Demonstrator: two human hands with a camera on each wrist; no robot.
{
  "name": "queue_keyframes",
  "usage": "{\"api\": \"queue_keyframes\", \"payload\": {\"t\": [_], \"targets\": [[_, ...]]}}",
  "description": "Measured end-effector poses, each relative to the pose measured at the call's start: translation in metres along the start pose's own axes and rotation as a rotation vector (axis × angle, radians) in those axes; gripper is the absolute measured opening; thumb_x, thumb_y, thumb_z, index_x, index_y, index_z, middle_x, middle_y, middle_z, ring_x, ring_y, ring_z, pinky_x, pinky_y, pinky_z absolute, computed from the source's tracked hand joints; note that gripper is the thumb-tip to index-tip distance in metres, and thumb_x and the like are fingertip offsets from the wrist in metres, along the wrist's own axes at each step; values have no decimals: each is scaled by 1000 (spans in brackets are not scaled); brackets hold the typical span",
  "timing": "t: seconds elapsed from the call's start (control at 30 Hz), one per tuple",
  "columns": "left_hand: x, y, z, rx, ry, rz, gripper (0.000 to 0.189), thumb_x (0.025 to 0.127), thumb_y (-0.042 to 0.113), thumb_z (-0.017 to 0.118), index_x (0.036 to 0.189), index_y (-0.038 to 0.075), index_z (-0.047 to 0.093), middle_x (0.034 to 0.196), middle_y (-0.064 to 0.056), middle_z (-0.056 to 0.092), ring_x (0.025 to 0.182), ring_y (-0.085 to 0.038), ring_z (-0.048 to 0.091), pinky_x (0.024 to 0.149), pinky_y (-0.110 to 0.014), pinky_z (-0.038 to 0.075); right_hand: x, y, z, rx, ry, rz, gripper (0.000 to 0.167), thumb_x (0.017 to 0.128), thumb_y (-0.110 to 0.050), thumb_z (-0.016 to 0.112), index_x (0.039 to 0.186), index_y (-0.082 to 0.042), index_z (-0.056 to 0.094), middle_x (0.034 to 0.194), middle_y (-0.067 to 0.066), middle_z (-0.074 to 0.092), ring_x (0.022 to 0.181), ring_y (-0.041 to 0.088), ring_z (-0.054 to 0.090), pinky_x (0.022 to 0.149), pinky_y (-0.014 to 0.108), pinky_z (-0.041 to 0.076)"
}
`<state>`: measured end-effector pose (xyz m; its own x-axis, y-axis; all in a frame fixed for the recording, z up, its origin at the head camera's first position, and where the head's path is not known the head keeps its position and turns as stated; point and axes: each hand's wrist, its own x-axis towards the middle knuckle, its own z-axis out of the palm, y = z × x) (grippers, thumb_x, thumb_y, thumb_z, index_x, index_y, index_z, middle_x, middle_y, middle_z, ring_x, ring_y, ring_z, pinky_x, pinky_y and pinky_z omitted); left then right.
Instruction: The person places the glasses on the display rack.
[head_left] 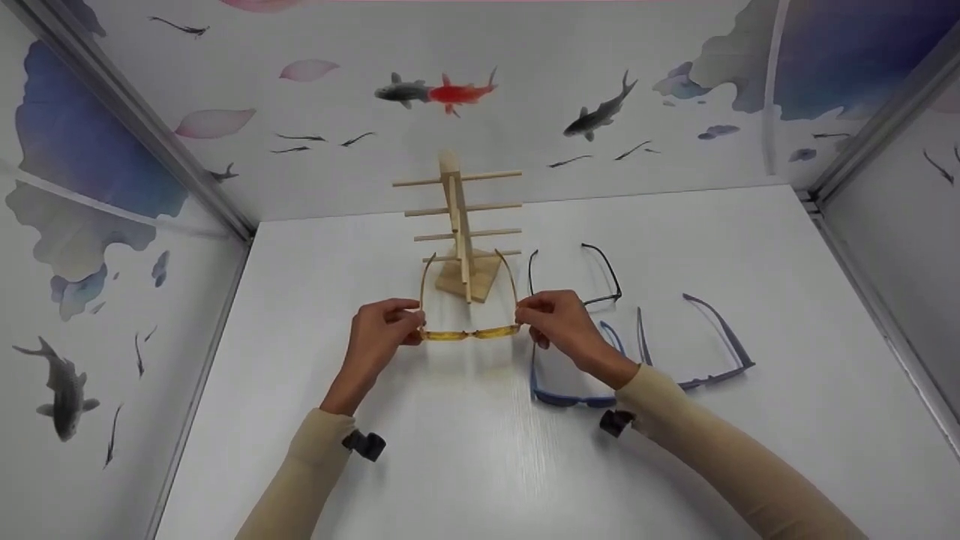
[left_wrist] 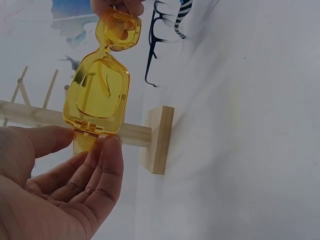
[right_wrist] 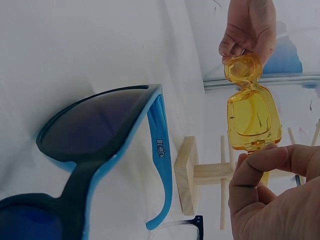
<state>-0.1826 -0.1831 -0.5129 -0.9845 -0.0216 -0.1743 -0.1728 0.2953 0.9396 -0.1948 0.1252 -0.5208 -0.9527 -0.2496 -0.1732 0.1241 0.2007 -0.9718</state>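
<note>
A pair of yellow translucent glasses [head_left: 446,336] is held level above the table, front toward me, with both temples unfolded and stretching away. My left hand [head_left: 377,334] pinches the left hinge area between thumb and fingers. At the opposite hinge, my right hand [head_left: 559,322] grips the frame the same way. Just beyond the glasses stands a wooden display rack [head_left: 487,281] with several horizontal pegs and a square base. In the head view the temple tips overlap the rack's lowest peg; whether they touch it I cannot tell. No glasses hang on the pegs.
On the white table [head_left: 450,465], right of the rack, lie dark-framed glasses [head_left: 617,294], sunglasses with blue temples [right_wrist: 162,165] partly under my right forearm, and a grey-blue pair [head_left: 720,379] farther right. Walls [head_left: 337,172] painted with fish enclose the back and sides.
</note>
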Motion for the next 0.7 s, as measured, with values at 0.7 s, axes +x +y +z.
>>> {"api": "queue_keyframes", "payload": {"t": [0.7], "targets": [[24, -2, -3, 0, 11, -6, 29, 104, 10, 74, 129, -3, 77, 113, -28, 78, 83, -20, 78, 74, -28, 67, 25, -2, 2, -10, 17, 54, 23, 106, -19, 72, 117, 0, 79, 97, 15, 76, 67, 15, 59, 57, 25, 50]]}}
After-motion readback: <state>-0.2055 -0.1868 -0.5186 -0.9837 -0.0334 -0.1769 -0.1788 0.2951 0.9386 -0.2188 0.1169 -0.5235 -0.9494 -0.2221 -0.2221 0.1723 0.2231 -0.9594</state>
